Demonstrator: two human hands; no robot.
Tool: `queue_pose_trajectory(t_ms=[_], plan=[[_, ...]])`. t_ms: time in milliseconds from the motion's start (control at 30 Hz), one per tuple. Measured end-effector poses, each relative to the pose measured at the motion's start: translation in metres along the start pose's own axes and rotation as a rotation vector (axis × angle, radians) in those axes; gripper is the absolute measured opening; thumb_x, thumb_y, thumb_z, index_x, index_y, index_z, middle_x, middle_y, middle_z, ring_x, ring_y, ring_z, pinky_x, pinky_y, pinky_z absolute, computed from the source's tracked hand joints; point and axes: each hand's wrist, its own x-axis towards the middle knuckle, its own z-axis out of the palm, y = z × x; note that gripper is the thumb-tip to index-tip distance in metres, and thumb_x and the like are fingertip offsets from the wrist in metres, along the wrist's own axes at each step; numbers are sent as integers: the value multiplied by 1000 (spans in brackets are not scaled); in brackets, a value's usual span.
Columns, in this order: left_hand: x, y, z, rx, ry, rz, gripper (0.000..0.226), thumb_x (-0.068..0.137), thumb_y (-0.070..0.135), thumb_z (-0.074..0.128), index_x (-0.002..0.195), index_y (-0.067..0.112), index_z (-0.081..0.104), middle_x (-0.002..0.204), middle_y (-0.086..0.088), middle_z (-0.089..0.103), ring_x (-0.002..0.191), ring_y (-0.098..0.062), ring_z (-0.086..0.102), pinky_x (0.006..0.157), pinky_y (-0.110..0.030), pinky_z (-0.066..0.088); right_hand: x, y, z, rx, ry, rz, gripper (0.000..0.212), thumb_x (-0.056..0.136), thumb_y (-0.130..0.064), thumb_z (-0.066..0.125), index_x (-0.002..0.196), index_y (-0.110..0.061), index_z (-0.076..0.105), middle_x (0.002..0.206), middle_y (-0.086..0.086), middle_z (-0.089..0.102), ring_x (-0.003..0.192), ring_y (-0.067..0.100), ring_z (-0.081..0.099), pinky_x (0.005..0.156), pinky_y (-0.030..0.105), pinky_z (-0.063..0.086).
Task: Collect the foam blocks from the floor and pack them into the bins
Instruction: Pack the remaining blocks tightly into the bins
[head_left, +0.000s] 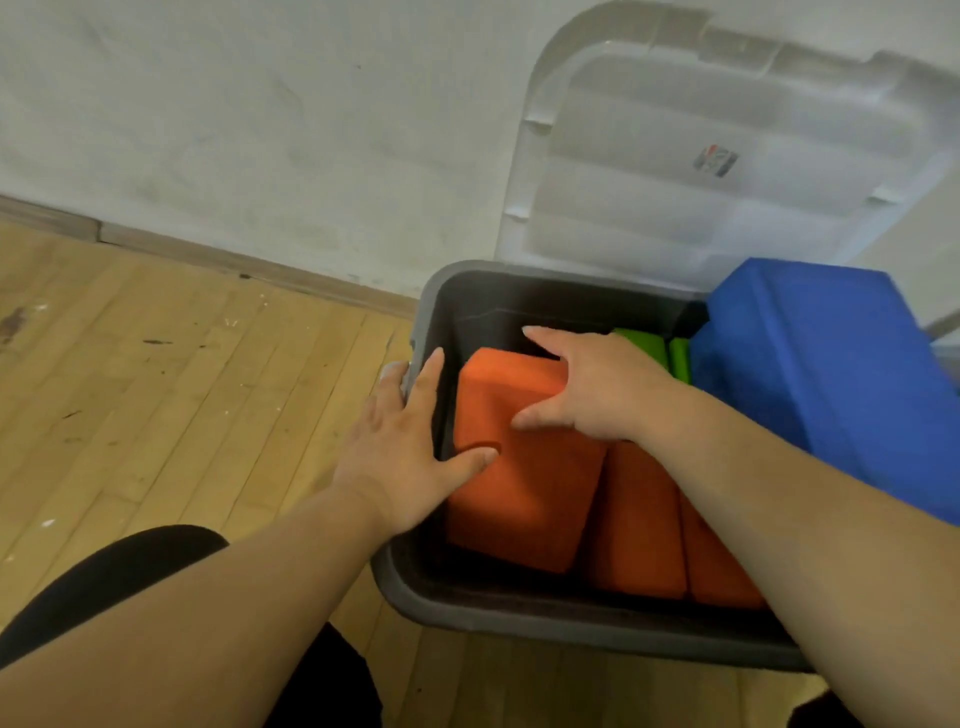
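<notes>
A grey bin (467, 613) stands on the wooden floor against the wall. Inside it lies an orange foam block (519, 467), tilted, with two more orange blocks (644, 525) to its right and green blocks (654, 348) behind. A large blue block (826, 374) sticks out of the bin's right side. My right hand (592, 384) grips the orange block's far right corner, fingers over its top edge and thumb on its face. My left hand (405, 441) lies flat over the bin's left rim, thumb pressing the block's face.
The bin's clear lid (717, 156) stands open, leaning on the white wall (260, 130). Wooden floor (156, 389) stretches to the left. My dark-clad knee (119, 577) is at the lower left.
</notes>
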Motion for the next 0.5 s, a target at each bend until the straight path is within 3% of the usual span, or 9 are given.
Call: queue_pose_trajectory(t_ms=[100, 167, 200, 267, 367, 500], plan=[[0, 6, -21, -125, 75, 94, 125, 59, 92, 59, 153, 57, -15, 169, 11, 3, 155, -14, 8, 125, -42, 19, -34, -4, -37, 151, 216, -47, 116, 54, -80, 78, 155, -52, 27, 136, -15, 55, 128, 19, 50, 110, 41, 43], [0, 11, -39, -356, 60, 177, 119, 66, 74, 78, 141, 75, -14, 150, 38, 28, 139, 6, 33, 114, -30, 32, -48, -6, -57, 303, 306, -103, 117, 48, -75, 83, 151, -56, 32, 120, -25, 56, 114, 6, 56, 103, 30, 46], [0, 13, -44, -451, 24, 209, 118, 71, 62, 84, 137, 80, -12, 140, 43, 39, 130, 11, 44, 109, -29, 39, -52, -9, -63, 335, 332, -136, 118, 45, -75, 84, 150, -57, 33, 117, -26, 55, 108, 2, 57, 99, 26, 46], [-4, 19, -52, -520, 0, 266, 116, 78, 49, 85, 146, 73, -6, 133, 31, 58, 122, 5, 58, 106, -37, 49, -55, -15, -68, 362, 380, -194, 118, 45, -77, 81, 150, -56, 34, 117, -28, 54, 108, -5, 55, 96, 19, 43], [-15, 28, -59, -676, 58, 283, 111, 86, 44, 81, 153, 63, -6, 145, 23, 53, 123, 8, 56, 106, -33, 50, -52, -22, -69, 441, 517, -238, 115, 54, -76, 75, 155, -53, 25, 141, -26, 46, 130, -2, 45, 109, 24, 35], [-24, 38, -90, -561, 436, 253, 103, 80, 66, 71, 144, 74, -9, 143, 13, 37, 119, 21, 39, 106, -20, 37, -40, -17, -59, 582, 568, -220, 121, 64, -73, 80, 157, -56, 3, 165, -20, 21, 150, 5, 26, 121, 39, 30]])
